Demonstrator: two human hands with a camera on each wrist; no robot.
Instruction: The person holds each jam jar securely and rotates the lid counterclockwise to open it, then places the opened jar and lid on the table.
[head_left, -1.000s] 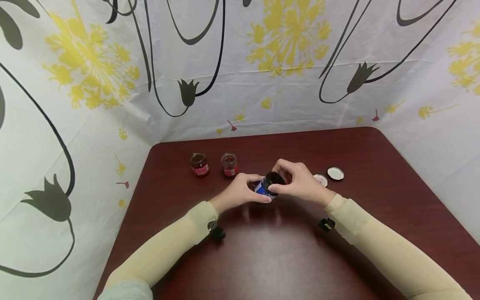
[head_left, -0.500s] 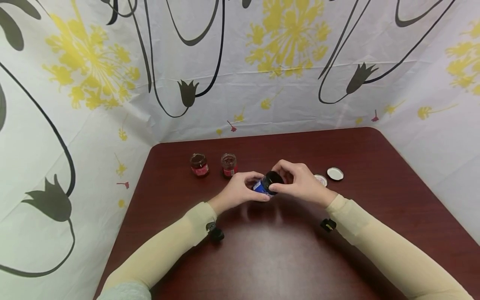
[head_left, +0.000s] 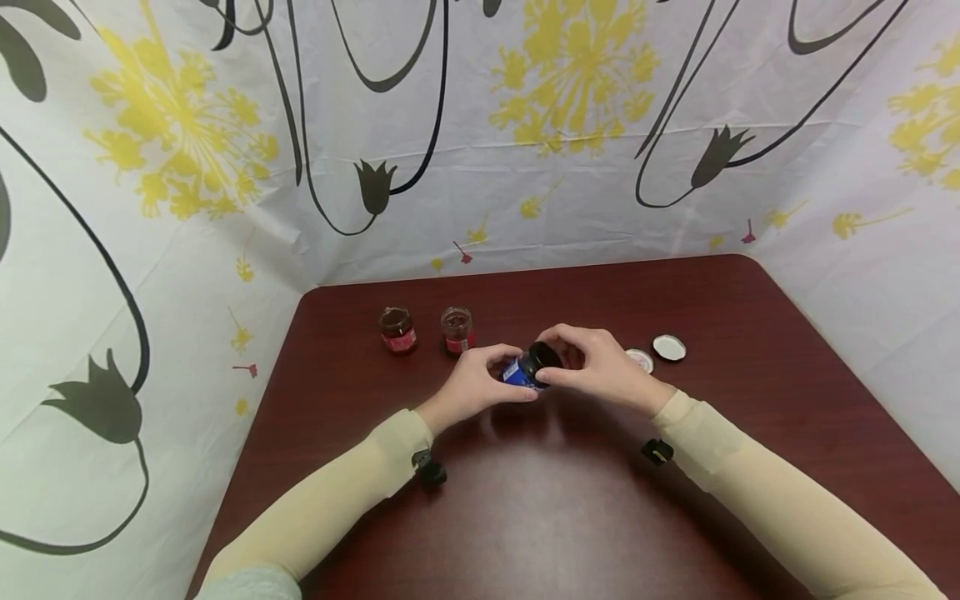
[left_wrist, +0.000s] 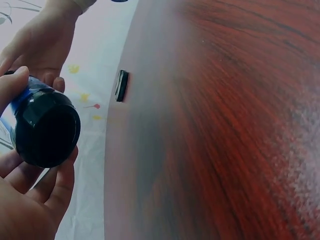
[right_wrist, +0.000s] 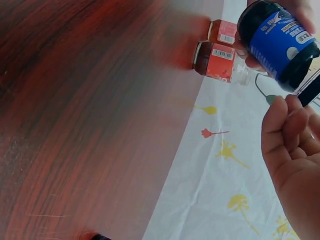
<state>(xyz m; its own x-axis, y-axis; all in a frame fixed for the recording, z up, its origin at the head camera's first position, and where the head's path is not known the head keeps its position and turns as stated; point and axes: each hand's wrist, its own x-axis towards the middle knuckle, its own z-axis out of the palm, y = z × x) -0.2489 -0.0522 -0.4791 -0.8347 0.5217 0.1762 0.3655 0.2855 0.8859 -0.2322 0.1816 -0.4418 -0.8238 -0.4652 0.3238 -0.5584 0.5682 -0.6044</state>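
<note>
A dark glass jar with a blue label [head_left: 517, 374] is held tilted above the table, its mouth end toward the right. My left hand [head_left: 480, 380] grips it round the body, thumb in front. In the left wrist view, the jar's black base [left_wrist: 49, 134] faces the camera. My right hand [head_left: 597, 371] is at the mouth end, thumb and fingers pinching the edge of a black lid [right_wrist: 311, 91]. A strip of clear glass rim [right_wrist: 303, 85] shows between lid and jar in the right wrist view. Part of the lid is out of that view.
Two jars with red labels stand open at the back left: a left jar [head_left: 398, 331] and a right jar [head_left: 457, 330]. Two lids lie beyond the right hand, a white-faced lid [head_left: 669, 347] and a printed lid [head_left: 639, 360]. Patterned cloth [head_left: 465, 200] hangs behind the table.
Both hands and the blue-labelled jar have shifted slightly left together. The grip of each hand looks the same, and the red-labelled jars and the loose lids stay put.
</note>
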